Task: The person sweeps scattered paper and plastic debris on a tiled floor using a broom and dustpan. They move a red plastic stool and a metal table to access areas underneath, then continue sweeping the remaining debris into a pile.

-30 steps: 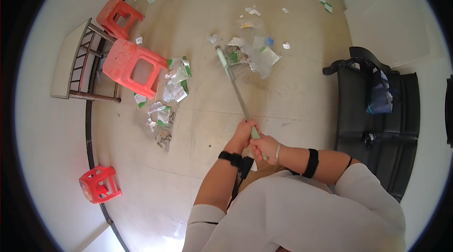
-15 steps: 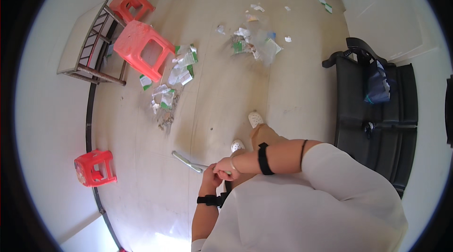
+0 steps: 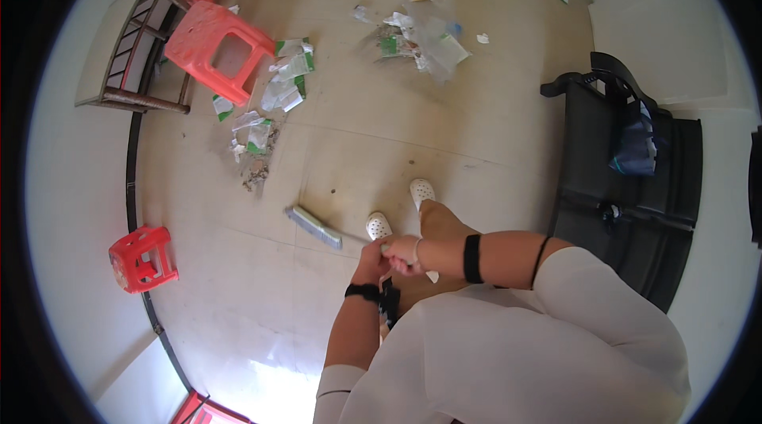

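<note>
Both hands are closed around the handle of a broom (image 3: 314, 227), close together in front of my body. My left hand (image 3: 371, 260) and my right hand (image 3: 403, 254) grip side by side, the right one partly hiding the handle's end. The broom's light grey head with its bristles lies at the floor left of my white clogs (image 3: 379, 226). Beyond it is a heap of swept dust and torn packaging (image 3: 258, 138). More white and green paper scraps (image 3: 290, 79) lie by the pink stool, and another litter pile (image 3: 425, 39) with clear plastic sits farther off.
Along the left wall stand a pink plastic stool (image 3: 218, 47), a metal-framed table (image 3: 127, 51) and a small red stool (image 3: 144, 259). A black bench (image 3: 619, 178) with a dark bag (image 3: 637, 142) lines the right side. Another red stool (image 3: 210, 410) shows at the lower left edge.
The broom head has turned, so its bristles now show, and it has shifted nearer my feet. My feet have stepped, and the piles appear higher and farther left in view.
</note>
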The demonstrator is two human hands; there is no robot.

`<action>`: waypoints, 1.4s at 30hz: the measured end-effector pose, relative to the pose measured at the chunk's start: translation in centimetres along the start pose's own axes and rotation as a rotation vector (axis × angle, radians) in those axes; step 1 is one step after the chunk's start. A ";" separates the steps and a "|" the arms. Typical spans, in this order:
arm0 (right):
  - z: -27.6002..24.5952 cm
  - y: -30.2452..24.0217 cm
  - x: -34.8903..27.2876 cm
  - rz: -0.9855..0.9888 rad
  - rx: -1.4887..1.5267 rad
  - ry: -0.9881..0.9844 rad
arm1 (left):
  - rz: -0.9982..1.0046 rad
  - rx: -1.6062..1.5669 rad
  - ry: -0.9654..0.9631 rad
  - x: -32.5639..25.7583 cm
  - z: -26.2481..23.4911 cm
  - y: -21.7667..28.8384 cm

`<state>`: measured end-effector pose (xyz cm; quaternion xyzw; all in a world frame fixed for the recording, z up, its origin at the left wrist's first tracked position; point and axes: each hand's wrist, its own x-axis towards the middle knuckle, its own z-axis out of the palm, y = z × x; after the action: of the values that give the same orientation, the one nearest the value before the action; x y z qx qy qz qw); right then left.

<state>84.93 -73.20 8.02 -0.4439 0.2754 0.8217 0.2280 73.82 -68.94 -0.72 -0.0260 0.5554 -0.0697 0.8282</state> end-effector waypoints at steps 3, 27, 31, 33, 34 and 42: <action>-5.0 -2.8 -4.1 -0.108 0.113 0.019 | 0.332 0.471 -0.176 4.2 5.8 0.0; -2.9 -5.3 -14.2 -0.312 -0.259 -0.070 | 0.323 0.303 0.029 -4.2 17.3 3.3; 2.7 -8.2 -9.5 -0.078 -0.220 -0.167 | 0.287 0.035 0.130 -5.7 9.5 6.8; 6.8 -8.9 -6.1 -0.021 -0.234 -0.138 | 0.437 -0.046 0.151 -7.2 4.4 8.3; 8.5 -9.3 -4.4 0.040 -0.238 -0.183 | 0.505 -0.078 0.156 -8.0 2.8 9.0; 22.0 -9.4 7.4 0.218 -0.426 -0.264 | 0.582 -0.179 0.281 -12.9 -11.2 15.9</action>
<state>73.75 -50.83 9.32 -0.3385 0.1103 0.9316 0.0735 60.05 -50.94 4.93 0.0708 0.6521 0.2159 0.7233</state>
